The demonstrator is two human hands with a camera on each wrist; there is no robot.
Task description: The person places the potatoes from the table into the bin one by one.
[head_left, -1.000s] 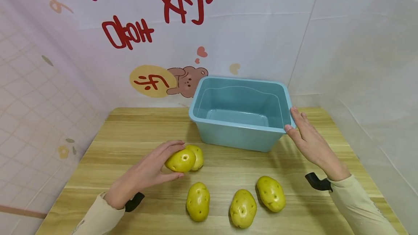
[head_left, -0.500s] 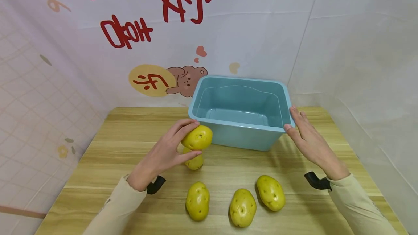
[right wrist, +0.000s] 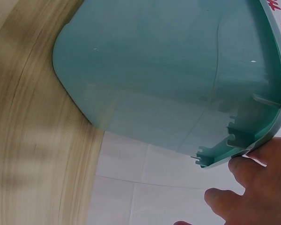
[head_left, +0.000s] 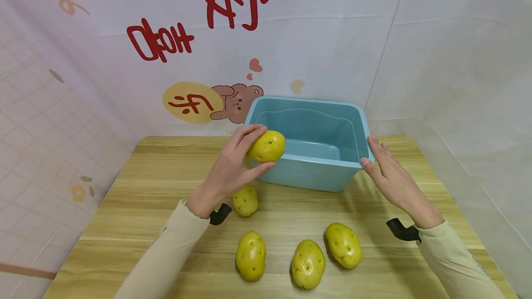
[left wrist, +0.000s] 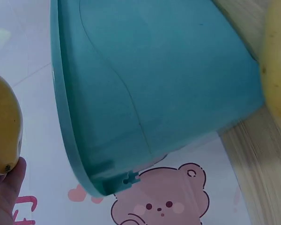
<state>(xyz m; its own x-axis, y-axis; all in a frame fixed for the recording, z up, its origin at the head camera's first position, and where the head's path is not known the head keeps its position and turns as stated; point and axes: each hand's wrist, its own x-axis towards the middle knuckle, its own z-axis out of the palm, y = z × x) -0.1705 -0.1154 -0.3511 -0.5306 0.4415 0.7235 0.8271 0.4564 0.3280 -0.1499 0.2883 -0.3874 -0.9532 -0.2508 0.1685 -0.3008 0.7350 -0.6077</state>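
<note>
My left hand (head_left: pixel 230 167) grips a yellow potato (head_left: pixel 269 146) between thumb and fingers, over the front left rim of a blue plastic bin (head_left: pixel 307 174). In the left wrist view the held potato (left wrist: pixel 3 124) shows at the left edge, with fingertips (left wrist: pixel 14 180) under it. My right hand (head_left: pixel 396 179) rests against the bin's right rim with its fingers fairly straight. The right wrist view has that hand (right wrist: pixel 257 187) touching the rim from outside. Below my left hand a second potato (head_left: pixel 245 200) lies on the table.
Three more potatoes lie nearer the front: one at left (head_left: pixel 251 256), one in the middle (head_left: pixel 308 264) and one at right (head_left: pixel 343 245). The wooden table (head_left: pixel 166 170) meets a printed white wall sheet (head_left: pixel 324 36) behind the bin.
My left hand has lifted the potato and carried it up and right, from beside the second potato to the bin's rim. My right hand has stayed at the bin.
</note>
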